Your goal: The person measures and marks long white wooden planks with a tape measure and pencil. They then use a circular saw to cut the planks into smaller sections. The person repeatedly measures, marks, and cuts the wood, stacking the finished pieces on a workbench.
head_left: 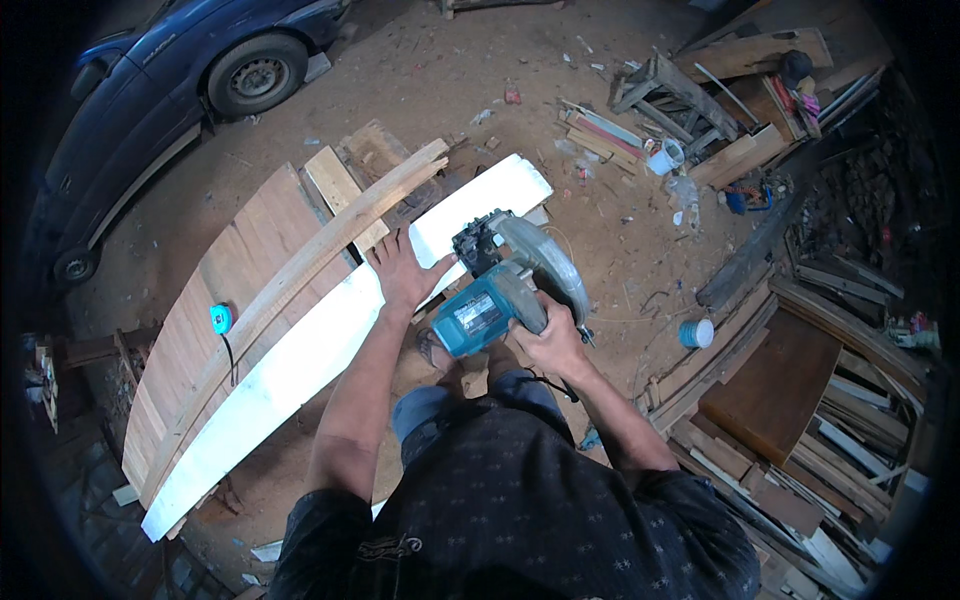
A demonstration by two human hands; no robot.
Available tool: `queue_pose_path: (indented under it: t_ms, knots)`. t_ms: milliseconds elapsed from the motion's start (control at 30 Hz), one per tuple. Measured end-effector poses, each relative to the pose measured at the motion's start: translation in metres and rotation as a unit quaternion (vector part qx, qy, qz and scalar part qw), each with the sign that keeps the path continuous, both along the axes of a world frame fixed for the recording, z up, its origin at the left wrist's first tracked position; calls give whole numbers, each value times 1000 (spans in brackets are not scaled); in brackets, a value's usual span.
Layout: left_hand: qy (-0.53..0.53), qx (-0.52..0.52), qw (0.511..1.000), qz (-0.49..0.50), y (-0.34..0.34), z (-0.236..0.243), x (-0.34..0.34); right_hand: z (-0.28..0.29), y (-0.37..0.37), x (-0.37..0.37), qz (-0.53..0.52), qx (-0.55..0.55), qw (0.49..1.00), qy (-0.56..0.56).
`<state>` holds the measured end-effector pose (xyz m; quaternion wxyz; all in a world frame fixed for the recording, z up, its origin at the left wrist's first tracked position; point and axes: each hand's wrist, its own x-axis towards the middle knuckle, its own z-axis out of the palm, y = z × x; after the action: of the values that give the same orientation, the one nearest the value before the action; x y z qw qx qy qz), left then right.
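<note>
Right hand point(552, 338) grips circular saw point(478, 314) at white board point(290, 365) along near edge of desk point(225, 270); left hand point(402, 277) flat on board, grip spread wide.

A dark star-patterned short-sleeved shirt point(540, 500) tops blue shorts point(413, 412).

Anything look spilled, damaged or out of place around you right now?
Wood scraps and litter are strewn untidily over the dirt floor ahead. The left hand, spread on the white board, looks uncomfortably close to the saw. I see no clear spill or damage.
</note>
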<state>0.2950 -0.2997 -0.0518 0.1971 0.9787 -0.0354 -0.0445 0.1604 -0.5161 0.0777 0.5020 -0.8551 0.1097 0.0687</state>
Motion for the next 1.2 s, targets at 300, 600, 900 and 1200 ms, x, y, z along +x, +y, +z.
queue_pose_path:
  t_ms: [300, 600, 900, 1200]
  knots:
    - [24, -38, 999, 5, 2, 1, 0, 2, 5, 8, -5, 4, 1000, 1]
    - [47, -28, 998, 18, 4, -4, 6, -2, 4, 20, 10, -11, 1000, 10]
    - [60, -1, 998, 24, 4, 3, 14, -6, 7, 39, 20, -20, 999, 34]
    - [33, -185, 982, 35, 32, -18, 35, -6, 15, 62, 14, 10, 999, 29]
